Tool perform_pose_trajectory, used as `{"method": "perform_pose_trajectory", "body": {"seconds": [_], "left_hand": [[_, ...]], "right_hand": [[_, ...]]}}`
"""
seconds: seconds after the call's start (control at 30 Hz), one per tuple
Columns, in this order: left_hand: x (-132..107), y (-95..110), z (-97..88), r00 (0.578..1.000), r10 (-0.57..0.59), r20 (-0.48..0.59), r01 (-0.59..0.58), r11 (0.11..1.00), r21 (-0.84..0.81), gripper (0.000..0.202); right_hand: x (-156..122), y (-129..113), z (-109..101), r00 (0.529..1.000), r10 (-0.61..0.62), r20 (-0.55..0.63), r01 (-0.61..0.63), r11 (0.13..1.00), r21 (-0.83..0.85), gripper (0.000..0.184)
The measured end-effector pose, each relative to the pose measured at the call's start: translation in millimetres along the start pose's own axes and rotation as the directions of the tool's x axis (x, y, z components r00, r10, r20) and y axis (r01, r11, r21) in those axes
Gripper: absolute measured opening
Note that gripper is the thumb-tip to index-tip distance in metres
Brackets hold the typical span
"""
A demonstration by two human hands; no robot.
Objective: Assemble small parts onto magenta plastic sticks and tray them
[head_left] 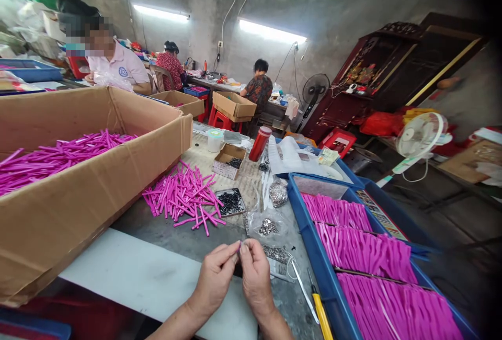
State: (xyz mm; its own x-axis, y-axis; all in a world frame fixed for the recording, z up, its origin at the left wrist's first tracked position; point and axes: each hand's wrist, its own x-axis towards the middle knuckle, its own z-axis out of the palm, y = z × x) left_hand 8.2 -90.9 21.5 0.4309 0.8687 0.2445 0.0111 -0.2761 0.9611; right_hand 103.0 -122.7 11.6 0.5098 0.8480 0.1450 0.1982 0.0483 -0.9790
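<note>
My left hand (215, 274) and my right hand (254, 272) meet fingertip to fingertip above the near edge of the table. Both are closed in a pinch on something tiny; a speck of purple shows between the fingers, but its kind is hidden. Just beyond them lies a loose pile of magenta strips (182, 193). Beside the pile, a small tray (230, 202) holds black little parts. A clear bag of small metal rings (268, 226) lies right behind my right hand. Under my wrists is a pale board (164, 272).
A large cardboard box (117, 172) of magenta strips stands at left. On the right, a blue crate (309, 240) holds rows of magenta strips. A yellow-handled screwdriver (321, 314), a red flask (260, 144) and a small carton (228, 161) are on the table. Co-workers sit beyond.
</note>
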Motion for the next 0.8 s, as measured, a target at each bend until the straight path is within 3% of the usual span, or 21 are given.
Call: {"method": "perform_pose_trajectory", "body": {"seconds": [0.1,0.23,0.3,0.43,0.5,0.67,0.7,0.8], "left_hand": [[-0.7,-1.4,1.2,1.0,-0.005,-0.006,0.005,1.0,0.026,0.027],[-3.7,-0.3,1.3,0.987,0.158,0.003,-0.157,0.977,0.144,0.03],[-2.9,0.8,1.7,0.984,0.176,0.009,-0.175,0.972,0.154,0.031],[0.3,1.4,5.2,0.997,-0.058,0.042,0.057,0.998,0.023,0.029],[-0.3,2.8,6.1,0.992,-0.115,0.049,0.116,0.993,-0.005,0.029],[-5.4,14.8,4.5,0.988,0.151,0.001,-0.149,0.975,0.164,0.029],[-5.6,17.2,4.9,0.99,0.139,0.008,-0.138,0.978,0.157,0.028],[-5.5,19.1,7.9,0.996,-0.078,0.035,0.076,0.995,0.057,0.032]], "right_hand": [[-0.7,3.2,-2.1,0.993,-0.113,-0.031,0.107,0.98,-0.168,0.017],[-1.4,4.2,1.3,0.999,-0.045,-0.009,0.044,0.998,-0.037,0.022],[-1.1,4.4,2.1,1.0,-0.023,-0.003,0.023,1.0,0.006,0.023],[-0.8,8.4,-3.9,0.989,-0.147,-0.021,0.14,0.967,-0.211,0.02],[-1.5,10.5,-7.1,0.983,-0.185,-0.008,0.175,0.942,-0.286,0.021],[-4.8,7.8,-6.8,0.983,-0.176,-0.059,0.159,0.961,-0.228,0.026],[-5.6,7.0,-6.5,0.98,-0.184,-0.078,0.161,0.959,-0.234,0.028],[-8.4,9.1,-8.0,0.968,-0.226,-0.109,0.181,0.929,-0.323,0.034]]}}
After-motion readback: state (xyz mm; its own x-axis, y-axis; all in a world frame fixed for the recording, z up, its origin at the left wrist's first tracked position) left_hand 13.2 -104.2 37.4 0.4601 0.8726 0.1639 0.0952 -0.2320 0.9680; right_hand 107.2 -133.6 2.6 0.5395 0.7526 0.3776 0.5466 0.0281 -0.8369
